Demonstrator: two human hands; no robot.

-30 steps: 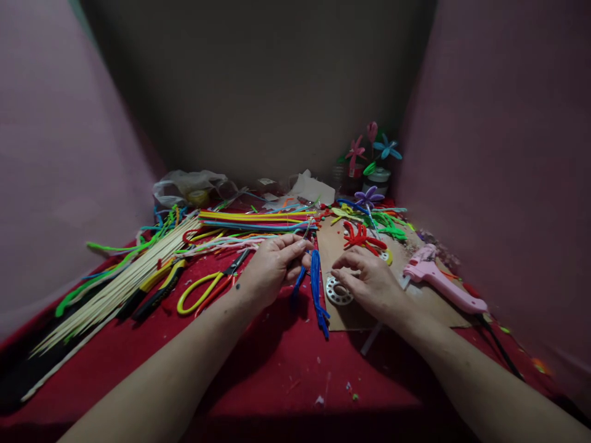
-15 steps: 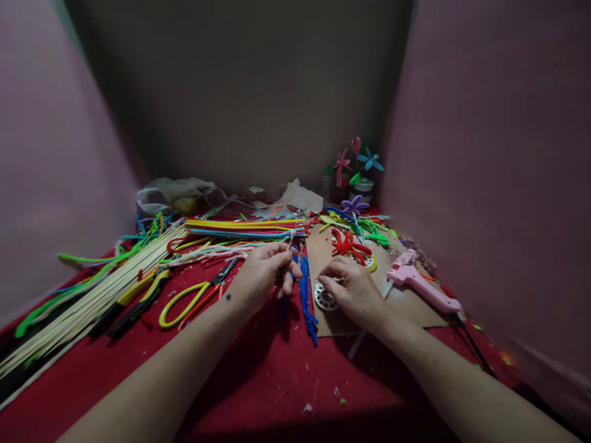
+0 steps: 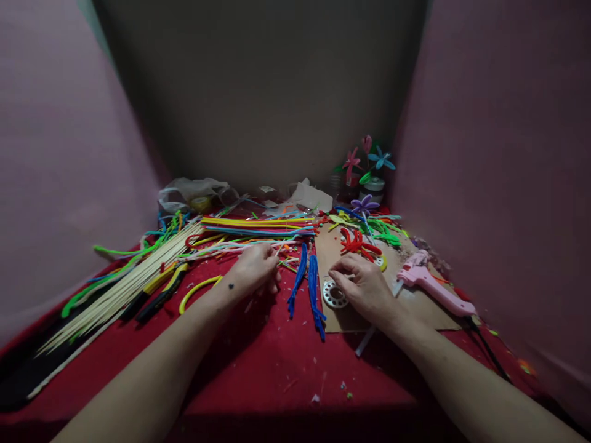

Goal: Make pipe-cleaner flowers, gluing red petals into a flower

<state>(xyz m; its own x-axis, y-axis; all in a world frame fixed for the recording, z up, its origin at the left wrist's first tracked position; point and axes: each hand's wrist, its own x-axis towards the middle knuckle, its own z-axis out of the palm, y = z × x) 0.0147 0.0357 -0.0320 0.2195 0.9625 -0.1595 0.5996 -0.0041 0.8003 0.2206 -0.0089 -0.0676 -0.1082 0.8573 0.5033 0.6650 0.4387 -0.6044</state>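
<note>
My left hand is closed in a pinch, with the tip of a thin pale strand poking up from its fingers. Two bundles of blue pipe cleaners lie between my hands on the red cloth. My right hand is also pinched, above the right edge of a silver disc with holes; what its fingertips hold, if anything, I cannot make out. The disc rests on a brown cardboard sheet. Just beyond the right fingers are red pipe cleaners and a yellow-rimmed disc.
A pink glue gun lies on the right, its cord trailing off. To the left are pale sticks, black-and-yellow pliers and yellow-handled scissors, partly behind my left hand. Pipe-cleaner flowers stand at the back.
My left hand has shifted left and slightly down, away from the blue bundles, and covers more of the scissors. My right hand stays by the silver disc. The whole view has shifted slightly.
</note>
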